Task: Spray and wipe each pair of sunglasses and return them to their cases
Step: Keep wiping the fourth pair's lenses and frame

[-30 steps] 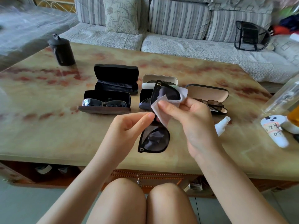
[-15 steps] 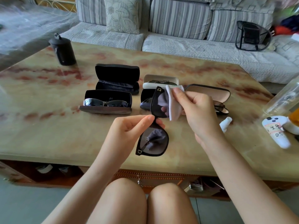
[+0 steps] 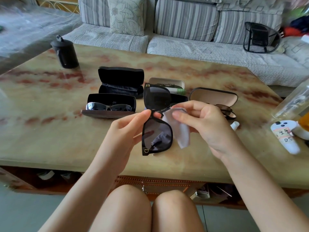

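Observation:
My left hand (image 3: pixel 127 129) pinches the bridge of black sunglasses (image 3: pixel 157 119), held on end above the table with one lens up and one down. My right hand (image 3: pixel 205 124) grips a pale lilac wiping cloth (image 3: pixel 181 133) just right of the frame, off the lenses. Behind them stand open cases: an empty black case (image 3: pixel 121 81), a dark case with silver sunglasses (image 3: pixel 110 106), a white case (image 3: pixel 167 82), and a tan-lined case (image 3: pixel 214 96) with brown sunglasses (image 3: pixel 224 109). A small white spray bottle (image 3: pixel 235 125) lies partly hidden behind my right hand.
A black cylindrical pouch (image 3: pixel 65 53) stands at the far left of the marble table (image 3: pixel 50 131). At the right edge sit a white controller (image 3: pixel 286 136) and a clear bottle (image 3: pixel 292 102). A striped sofa (image 3: pixel 184 30) runs behind the table.
My right hand has drawn the cloth off the upper lens, down and to the right of the frame. The upper lens is now bare. My left hand keeps its pinch on the bridge.

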{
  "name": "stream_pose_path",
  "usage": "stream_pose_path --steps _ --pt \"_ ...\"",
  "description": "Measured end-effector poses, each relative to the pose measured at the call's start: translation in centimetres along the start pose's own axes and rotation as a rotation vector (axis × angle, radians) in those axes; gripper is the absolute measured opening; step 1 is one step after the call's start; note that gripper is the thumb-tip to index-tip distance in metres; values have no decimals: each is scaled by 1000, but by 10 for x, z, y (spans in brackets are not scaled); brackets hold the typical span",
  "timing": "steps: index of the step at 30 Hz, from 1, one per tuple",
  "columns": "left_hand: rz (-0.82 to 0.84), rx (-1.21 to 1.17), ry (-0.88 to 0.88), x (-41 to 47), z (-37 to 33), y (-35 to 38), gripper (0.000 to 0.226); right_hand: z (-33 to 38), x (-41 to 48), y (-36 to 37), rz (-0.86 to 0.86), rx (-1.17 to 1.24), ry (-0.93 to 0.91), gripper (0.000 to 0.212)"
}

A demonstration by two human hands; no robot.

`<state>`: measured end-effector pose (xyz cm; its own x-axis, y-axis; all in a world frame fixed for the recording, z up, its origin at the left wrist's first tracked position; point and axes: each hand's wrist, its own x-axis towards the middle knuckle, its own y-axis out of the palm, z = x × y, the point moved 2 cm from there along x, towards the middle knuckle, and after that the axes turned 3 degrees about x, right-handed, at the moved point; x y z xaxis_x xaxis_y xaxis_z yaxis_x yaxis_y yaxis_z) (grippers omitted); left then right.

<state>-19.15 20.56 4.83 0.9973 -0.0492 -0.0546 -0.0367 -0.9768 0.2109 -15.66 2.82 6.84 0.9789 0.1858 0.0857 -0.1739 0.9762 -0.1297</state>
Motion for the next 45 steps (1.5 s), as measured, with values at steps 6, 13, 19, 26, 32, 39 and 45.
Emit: stream_pose_path --steps 6,13,19,26,32,39,45 --pt "18 -121 -64 -1 -5 3 31 1 1 5 -43 68 1 19" --pt "19 -94 -35 -2 -4 1 27 -5 1 3 -59 39 -2 10" --pt "2 -106 -22 -3 -4 2 30 -10 -2 0 -113 19 47 17" --pt "-10 -117 -24 -4 -5 4 26 -10 -13 9 76 83 82 30" --pt "-1 -134 -31 -5 -5 5 28 -12 -11 15 99 130 82 20" --pt "-4 -158 -10 -4 -3 2 27 -11 -10 15 59 113 50 11" --pt "8 -149 -23 -5 -2 2 25 -8 -10 10 66 149 75 25"
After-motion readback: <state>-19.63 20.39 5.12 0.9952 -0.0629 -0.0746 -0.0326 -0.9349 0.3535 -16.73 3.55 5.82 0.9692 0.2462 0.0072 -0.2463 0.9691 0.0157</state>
